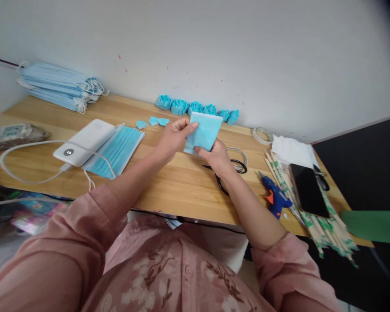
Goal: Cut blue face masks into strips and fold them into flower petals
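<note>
Both hands hold a folded light-blue piece of mask fabric (pixel 205 131) above the wooden table (pixel 169 186). My left hand (pixel 175 138) pinches its left edge between thumb and fingers. My right hand (pixel 216 155) grips its lower edge from beneath. Black-handled scissors (pixel 229 170) lie on the table just under my right wrist. Behind the fabric, a row of several blue fabric rosettes (pixel 196 108) lines the wall. Small blue scraps (pixel 154 122) lie to the left of my left hand.
A white power bank (pixel 84 141) with its cable rests on blue face masks (pixel 120 149). A stack of masks (pixel 61 86) sits at the far left. On the right are tape rolls (pixel 262 135), a blue glue gun (pixel 275 197), a black phone (pixel 308 190), wrapped sticks (pixel 325 225) and white tissue (pixel 292 151).
</note>
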`<state>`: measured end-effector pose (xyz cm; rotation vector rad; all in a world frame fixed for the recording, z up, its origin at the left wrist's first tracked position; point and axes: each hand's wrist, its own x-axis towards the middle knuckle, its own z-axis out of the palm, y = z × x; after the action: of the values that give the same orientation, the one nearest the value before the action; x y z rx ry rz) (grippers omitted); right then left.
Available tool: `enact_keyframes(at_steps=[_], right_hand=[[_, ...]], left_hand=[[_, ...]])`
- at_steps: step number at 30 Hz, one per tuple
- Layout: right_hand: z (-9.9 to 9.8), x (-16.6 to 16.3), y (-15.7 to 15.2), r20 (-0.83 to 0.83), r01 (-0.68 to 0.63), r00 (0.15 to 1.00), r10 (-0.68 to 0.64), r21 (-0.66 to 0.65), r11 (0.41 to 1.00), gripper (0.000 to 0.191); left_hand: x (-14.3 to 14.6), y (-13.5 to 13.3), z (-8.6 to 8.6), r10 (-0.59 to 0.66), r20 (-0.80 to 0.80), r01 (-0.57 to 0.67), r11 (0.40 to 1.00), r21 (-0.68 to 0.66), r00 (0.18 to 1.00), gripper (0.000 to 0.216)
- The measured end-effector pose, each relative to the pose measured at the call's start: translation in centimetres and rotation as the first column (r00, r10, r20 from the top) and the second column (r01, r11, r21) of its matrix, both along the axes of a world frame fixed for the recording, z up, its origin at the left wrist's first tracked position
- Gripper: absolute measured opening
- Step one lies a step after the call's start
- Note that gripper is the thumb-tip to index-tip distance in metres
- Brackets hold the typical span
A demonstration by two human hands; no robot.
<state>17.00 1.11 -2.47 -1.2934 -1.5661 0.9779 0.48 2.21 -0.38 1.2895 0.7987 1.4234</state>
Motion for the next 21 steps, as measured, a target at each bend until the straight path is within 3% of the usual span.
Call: enact_keyframes(at_steps=[5, 8, 13, 18, 21], right_hand=[[-0.1, -0.8, -0.4, 0.182, 0.042, 0.982, -0.055, 0.076, 0.996, 0.031], [-0.4, -1.6, -0.7, 0.210, 0.060, 0.974, -0.082, 0.110, 0.992, 0.030], [-0.9, -2.7, -1.2, 0.143, 0.030, 0.988, -0.048, 0.125, 0.992, 0.024], [-1.2, -3.1, -1.5, 0.042, -0.009, 0.999, 0.005, 0.079, 0.997, 0.025], [-0.9, -2.8, -1.4, -0.095, -0.135, 0.986, 0.134, -0.008, 0.991, 0.028]], left_hand=[[0.1, 0.3, -0.6, 0.102, 0.022, -0.102, 0.995, 0.002, 0.995, 0.052], [0.5, 0.3, -1.0, 0.198, 0.021, -0.198, 0.980, 0.002, 0.980, 0.055], [1.2, 0.2, -1.7, 0.376, -0.025, -0.371, 0.921, 0.116, 0.926, 0.056], [1.1, 0.3, -1.8, 0.444, -0.051, -0.422, 0.878, 0.226, 0.895, 0.056], [0.5, 0.6, -1.6, 0.467, -0.071, -0.445, 0.871, 0.207, 0.881, 0.056]])
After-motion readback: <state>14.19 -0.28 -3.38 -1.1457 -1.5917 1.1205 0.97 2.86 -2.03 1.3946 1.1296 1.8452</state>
